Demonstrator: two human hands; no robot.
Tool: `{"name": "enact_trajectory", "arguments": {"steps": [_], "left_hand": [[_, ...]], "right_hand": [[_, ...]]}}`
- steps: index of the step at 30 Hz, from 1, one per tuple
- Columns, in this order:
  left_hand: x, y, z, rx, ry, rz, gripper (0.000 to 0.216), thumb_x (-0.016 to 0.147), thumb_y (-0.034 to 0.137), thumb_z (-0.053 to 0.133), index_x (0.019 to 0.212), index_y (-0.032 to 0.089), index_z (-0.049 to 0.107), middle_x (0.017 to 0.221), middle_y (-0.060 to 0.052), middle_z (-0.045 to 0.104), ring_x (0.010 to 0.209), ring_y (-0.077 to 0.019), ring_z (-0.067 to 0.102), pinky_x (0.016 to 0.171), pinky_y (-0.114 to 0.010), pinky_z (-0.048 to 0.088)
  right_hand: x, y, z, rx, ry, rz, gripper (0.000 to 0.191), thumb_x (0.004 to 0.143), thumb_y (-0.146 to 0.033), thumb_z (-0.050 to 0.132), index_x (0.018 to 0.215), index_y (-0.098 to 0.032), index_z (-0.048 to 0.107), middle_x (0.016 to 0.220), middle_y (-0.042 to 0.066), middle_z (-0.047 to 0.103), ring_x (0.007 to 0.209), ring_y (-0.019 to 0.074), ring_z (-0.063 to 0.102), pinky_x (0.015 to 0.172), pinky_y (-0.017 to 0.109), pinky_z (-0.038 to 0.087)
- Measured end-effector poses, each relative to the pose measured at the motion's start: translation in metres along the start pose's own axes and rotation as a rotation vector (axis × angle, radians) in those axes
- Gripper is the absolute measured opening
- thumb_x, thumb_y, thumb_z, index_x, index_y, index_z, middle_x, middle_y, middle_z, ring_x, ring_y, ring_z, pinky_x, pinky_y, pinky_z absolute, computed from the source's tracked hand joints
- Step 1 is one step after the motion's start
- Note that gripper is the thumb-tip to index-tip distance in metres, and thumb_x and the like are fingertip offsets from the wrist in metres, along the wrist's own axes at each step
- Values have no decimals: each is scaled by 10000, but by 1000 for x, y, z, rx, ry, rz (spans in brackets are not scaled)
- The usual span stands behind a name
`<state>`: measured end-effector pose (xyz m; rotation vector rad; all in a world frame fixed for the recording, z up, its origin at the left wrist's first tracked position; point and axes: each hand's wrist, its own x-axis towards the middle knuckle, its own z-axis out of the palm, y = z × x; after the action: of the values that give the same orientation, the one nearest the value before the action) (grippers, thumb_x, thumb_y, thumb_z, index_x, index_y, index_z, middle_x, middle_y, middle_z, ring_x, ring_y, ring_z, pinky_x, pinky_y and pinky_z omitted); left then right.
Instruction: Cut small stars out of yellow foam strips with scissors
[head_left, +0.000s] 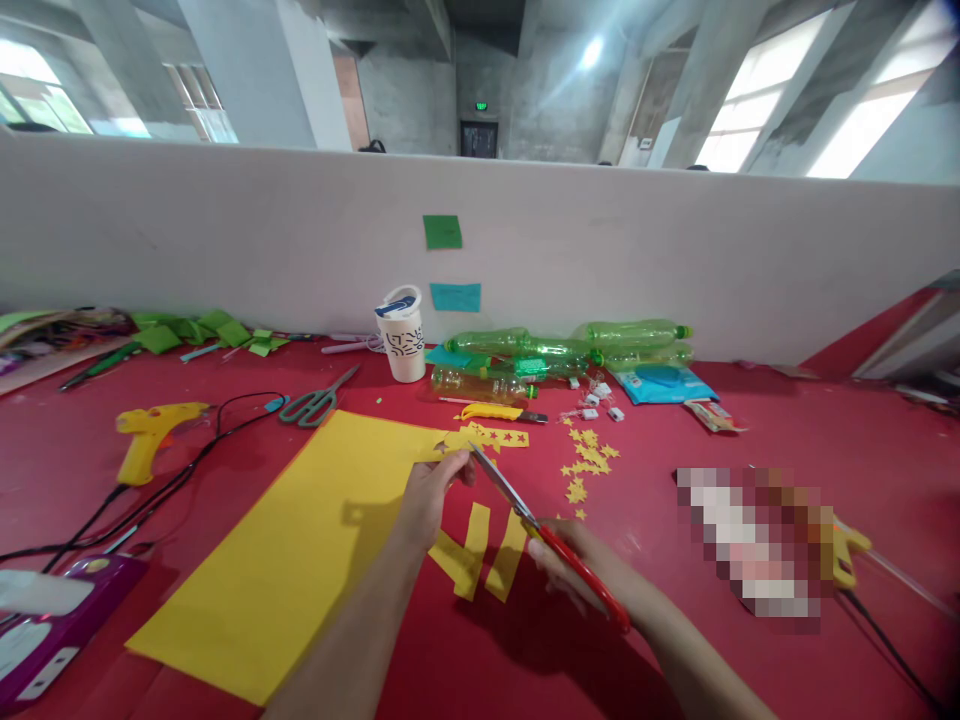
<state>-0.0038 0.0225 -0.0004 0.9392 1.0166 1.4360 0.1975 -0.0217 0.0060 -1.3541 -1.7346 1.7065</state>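
At five o'clock from the tips of the red scissors (559,549), right hand (576,546), wrapped round their handles; at seven, left hand (429,498), pinching a yellow paper scrap (454,440) beside those tips. Probably best cut by short snips, turning the paper. Outward: paper strips (472,550) at six, paper stars (576,491) at three, large yellow sheet (300,540) at eight.

Right of the right hand (589,548), a lane over the table (652,490) runs between the stars (589,455) and right glue gun (844,556); the flat sheet (277,540) permits passage above. Bottles (495,343) and cup (406,350) bar the far edge; left glue gun (146,430) and power strip (109,582), the left.
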Motion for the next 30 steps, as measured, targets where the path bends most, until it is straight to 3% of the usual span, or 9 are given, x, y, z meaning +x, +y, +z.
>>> {"name": "enact_trajectory", "arguments": {"steps": [3, 10, 30], "left_hand": [[1, 1, -1, 2, -21, -10, 212, 712, 259, 542, 546, 140, 598, 546, -10, 545, 549, -111, 485, 566, -240, 399], [2, -3, -3, 34, 21, -1, 201, 694, 266, 564, 542, 140, 605, 518, -5, 553, 528, -111, 489, 556, -242, 396], [3, 1, -5, 95, -12, -16, 229, 694, 261, 550, 502, 143, 592, 484, 1, 533, 507, -105, 464, 554, -236, 376]], "right_hand": [[0, 1, 1, -2, -5, 1, 303, 771, -450, 513, 679, -186, 396, 463, -81, 375, 353, 55, 385, 336, 152, 294], [-2, -3, 3, 17, 10, -32, 286, 782, -426, 501, 664, -181, 410, 436, -96, 362, 336, 44, 372, 449, 190, 406], [-1, -6, 1, 21, -11, -20, 338, 776, -474, 499, 627, -183, 418, 415, -92, 335, 319, 54, 354, 390, 185, 370]]}}
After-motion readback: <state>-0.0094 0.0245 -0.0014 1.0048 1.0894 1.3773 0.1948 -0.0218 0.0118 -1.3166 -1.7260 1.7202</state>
